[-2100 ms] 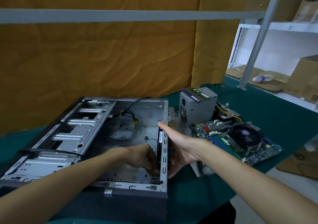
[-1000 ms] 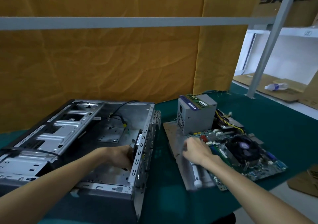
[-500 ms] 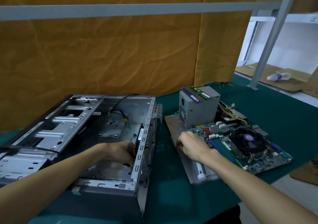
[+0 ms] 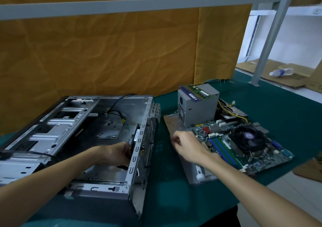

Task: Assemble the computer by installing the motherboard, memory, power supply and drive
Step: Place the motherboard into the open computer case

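Now: fan in case, boards waiting

My left hand [image 4: 115, 154] is gripping the black fan [image 4: 134, 140] inside the open case [image 4: 73, 130]. My right hand [image 4: 187, 147] is hovering curled, pinch unclear, beside the motherboard [image 4: 244, 144]; power supply [image 4: 197, 106] is standing behind it on the green surface [image 4: 167, 200].

labels on power supply [image 4: 198, 104] and fan [image 4: 136, 134], print too blurred to read

**My hands now**

My left hand [image 4: 115, 154] is curled, knuckles up, fingers gripping something dark I can't make out. My right hand [image 4: 187, 145] hangs palm down, fingers loosely bent and pinched together. Both forearms are bare and stretched forward.
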